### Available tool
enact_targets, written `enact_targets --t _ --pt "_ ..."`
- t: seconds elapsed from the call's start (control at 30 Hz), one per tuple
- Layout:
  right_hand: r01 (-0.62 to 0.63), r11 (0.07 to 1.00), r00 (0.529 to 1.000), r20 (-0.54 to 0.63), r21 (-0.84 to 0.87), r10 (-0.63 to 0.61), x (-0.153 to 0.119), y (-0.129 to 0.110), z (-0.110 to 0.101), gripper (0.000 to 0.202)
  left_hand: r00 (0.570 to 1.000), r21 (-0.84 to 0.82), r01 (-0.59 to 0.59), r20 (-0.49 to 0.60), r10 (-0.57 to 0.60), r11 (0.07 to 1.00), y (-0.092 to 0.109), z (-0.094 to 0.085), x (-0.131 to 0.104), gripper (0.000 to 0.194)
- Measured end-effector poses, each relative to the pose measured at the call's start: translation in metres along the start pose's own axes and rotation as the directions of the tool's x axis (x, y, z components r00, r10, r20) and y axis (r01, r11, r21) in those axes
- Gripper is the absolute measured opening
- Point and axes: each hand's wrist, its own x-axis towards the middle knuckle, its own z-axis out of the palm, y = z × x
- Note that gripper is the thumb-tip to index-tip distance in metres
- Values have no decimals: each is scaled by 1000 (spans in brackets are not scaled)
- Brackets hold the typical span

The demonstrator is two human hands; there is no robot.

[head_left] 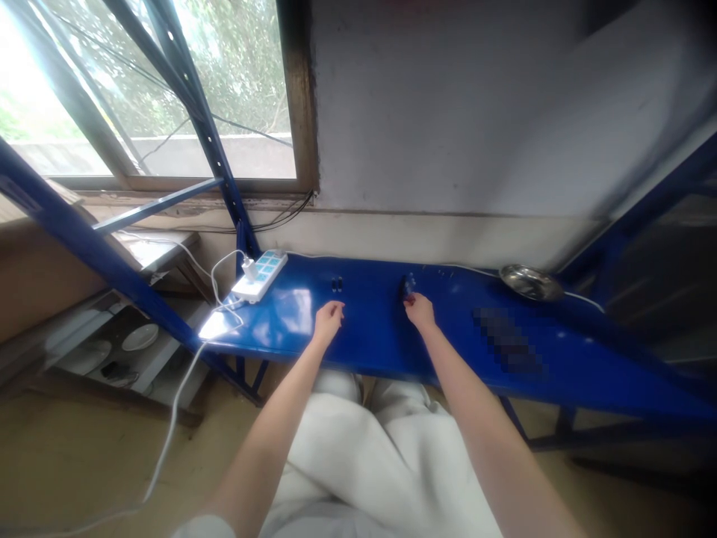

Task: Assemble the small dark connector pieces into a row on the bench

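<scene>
My left hand (pixel 328 317) rests on the blue metal shelf (pixel 364 336) with its fingers curled, holding nothing that I can see. A small dark object (pixel 336 284) stands on the shelf just beyond it, apart from the fingers. My right hand (pixel 419 308) reaches further in, and its fingertips are on another small dark blue object (pixel 407 286). Whether the fingers grip that object or only touch it is too small to tell.
A white and blue power strip (pixel 261 274) with a charger and white cables lies at the shelf's left end. A metal dish (pixel 529 282) sits at the right rear. Blue rack posts (pixel 207 142) stand by the window. Plates lie on a low shelf (pixel 112 351) at left.
</scene>
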Motion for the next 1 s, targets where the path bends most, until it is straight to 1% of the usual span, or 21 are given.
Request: enact_targets --t 0.17,0.3,0.57,0.73,0.87,1.0 --pt "-60 998 997 -42 37 61 3 3 0 22 1000 -4 12 4 -12 1000 2 0 -1 29" --pt "-79 995 994 -74 53 83 7 3 0 22 1000 8 6 2 -6 1000 1 0 0 29" --pt "-172 980 983 -39 103 177 12 2 -3 21 1000 6 -9 9 9 1000 -3 0 0 31" --pt "-172 977 982 -56 124 180 14 3 -1 18 1000 -1 11 2 -11 1000 -1 0 0 30" --pt "-139 979 984 -90 150 154 17 7 1 12 1000 4 -7 1 7 1000 -2 0 0 30" --pt "-153 977 986 -42 148 160 16 7 -1 18 1000 17 -13 -1 13 1000 -4 1 0 29"
